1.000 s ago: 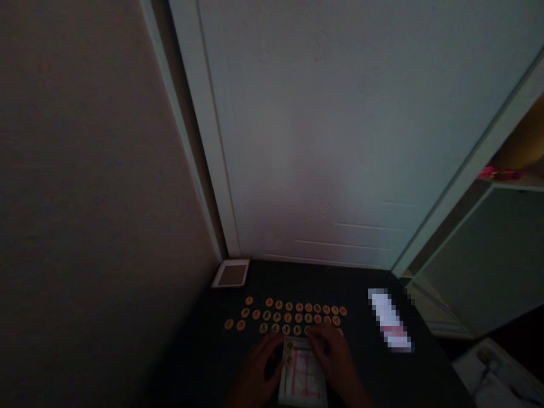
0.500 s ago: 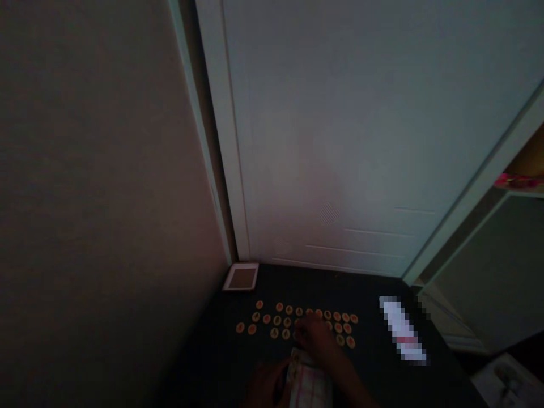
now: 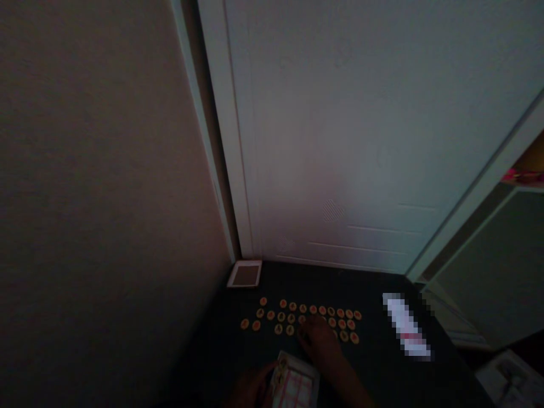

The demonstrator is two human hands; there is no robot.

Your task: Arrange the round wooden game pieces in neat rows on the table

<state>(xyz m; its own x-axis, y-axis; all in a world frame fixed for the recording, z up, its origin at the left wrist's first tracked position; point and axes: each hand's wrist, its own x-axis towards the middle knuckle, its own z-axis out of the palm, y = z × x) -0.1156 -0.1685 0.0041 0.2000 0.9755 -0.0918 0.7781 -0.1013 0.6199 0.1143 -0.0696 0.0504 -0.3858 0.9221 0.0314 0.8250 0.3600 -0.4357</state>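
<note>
My left hand [image 3: 249, 388], dim at the bottom edge, grips the left side of a pale box [image 3: 317, 378]. Inside the box are a sheet with a pink-red grid [image 3: 293, 391] and several round pieces [image 3: 280, 371] along its left side. Above and right of the box, my right hand [image 3: 318, 337] is closed, its fingers curled down over the front row of round Chinese chess pieces [image 3: 290, 330]. Whatever lies under those fingertips is hidden. The pieces are tan discs with red or dark marks, lying in loose rows on the dark tabletop [image 3: 229, 362].
A white-framed square object [image 3: 245, 275] lies at the table's back left corner. Toward the right is a blurred-out pale long object [image 3: 406, 326]. A white panel [image 3: 340, 141] rises behind the table, and a wall [image 3: 106, 198] stands on the left.
The box has shifted left and shows more of its rim. My right hand stays over the front row, its fingers slightly lower. The view has shifted a little.
</note>
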